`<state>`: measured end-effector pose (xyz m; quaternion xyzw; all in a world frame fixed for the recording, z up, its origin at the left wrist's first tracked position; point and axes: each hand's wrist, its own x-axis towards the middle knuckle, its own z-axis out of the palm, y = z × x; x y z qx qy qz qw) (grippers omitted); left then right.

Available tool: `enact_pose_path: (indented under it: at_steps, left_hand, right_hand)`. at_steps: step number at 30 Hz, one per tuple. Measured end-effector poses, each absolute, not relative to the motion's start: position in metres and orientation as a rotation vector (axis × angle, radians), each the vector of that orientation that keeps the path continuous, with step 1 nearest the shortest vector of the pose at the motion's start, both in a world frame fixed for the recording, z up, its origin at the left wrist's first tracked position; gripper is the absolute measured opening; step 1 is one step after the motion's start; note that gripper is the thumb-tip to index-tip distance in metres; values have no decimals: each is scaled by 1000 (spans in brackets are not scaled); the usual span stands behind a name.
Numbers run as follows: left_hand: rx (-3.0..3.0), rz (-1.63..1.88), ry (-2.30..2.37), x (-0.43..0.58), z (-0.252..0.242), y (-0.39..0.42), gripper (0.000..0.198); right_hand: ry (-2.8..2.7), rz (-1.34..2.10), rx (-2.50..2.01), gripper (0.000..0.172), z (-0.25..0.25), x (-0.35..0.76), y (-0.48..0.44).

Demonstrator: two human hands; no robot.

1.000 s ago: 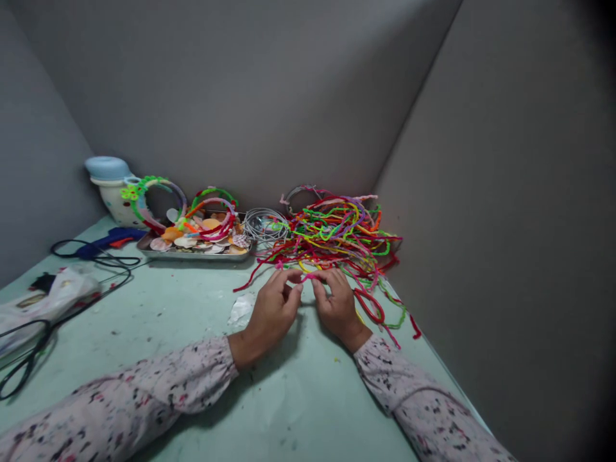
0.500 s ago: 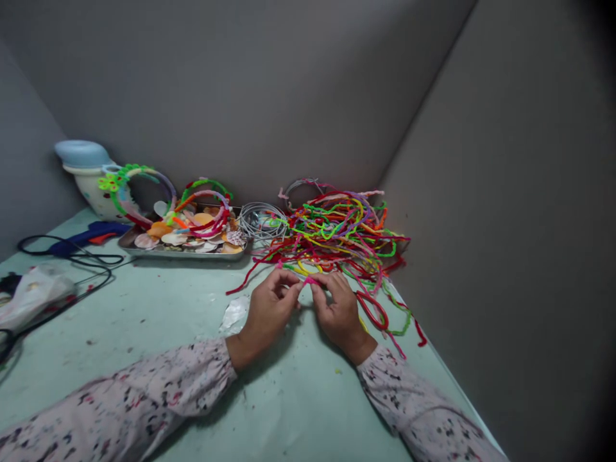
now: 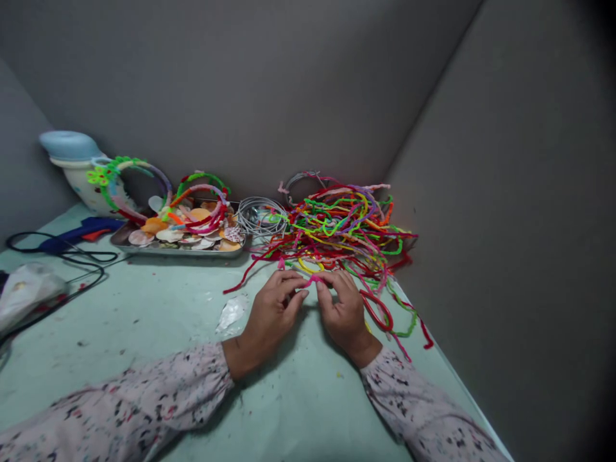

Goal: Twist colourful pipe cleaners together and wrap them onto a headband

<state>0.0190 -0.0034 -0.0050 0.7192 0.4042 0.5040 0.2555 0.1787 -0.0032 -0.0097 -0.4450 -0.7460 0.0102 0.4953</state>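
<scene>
My left hand [image 3: 269, 314] and my right hand [image 3: 344, 311] rest side by side on the pale green table [image 3: 144, 321], fingers curled. Together they pinch a short pink pipe cleaner [image 3: 314, 280] between their fingertips. Just beyond the hands lies a tangled pile of pipe cleaners [image 3: 344, 228] in red, green, yellow and purple. A red loop [image 3: 378, 309] lies against my right hand. Both arms wear speckled pale sleeves.
A metal tray [image 3: 183, 250] of shells and wrapped hoops stands at the back left, with a coil of silver wire [image 3: 260, 217] beside it. A blue glue gun [image 3: 72, 232] with black cord, a white jar [image 3: 77, 170] and a plastic bag [image 3: 24, 289] lie left. Grey walls enclose the corner.
The view has shifted, so everything sits slightly lower and to the right. Both hands stay together on the pink pipe cleaner, their fingers working it a little.
</scene>
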Motion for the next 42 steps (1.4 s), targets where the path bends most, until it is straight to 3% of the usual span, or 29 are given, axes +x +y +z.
enact_pose_path:
  at_steps: [6,13,27,42]
  left_hand:
    - [1894,1348,1059,20,-6,-6,17]
    - [1717,1240,1144,22,2,-12,29]
    - [1326,1078,1131,26,4,-6,24]
    - [1286,1087,1084,22,-1,-4,25]
  right_hand:
    - [-1794,8,-1078,13,-9,179,-4]
    - [-1790,-13,-1085,14,-9,181,-2]
    - [-1941,-65,-1006,15,-9,179,-7]
    - [-1954,-29,-995,17,-11,178,-8]
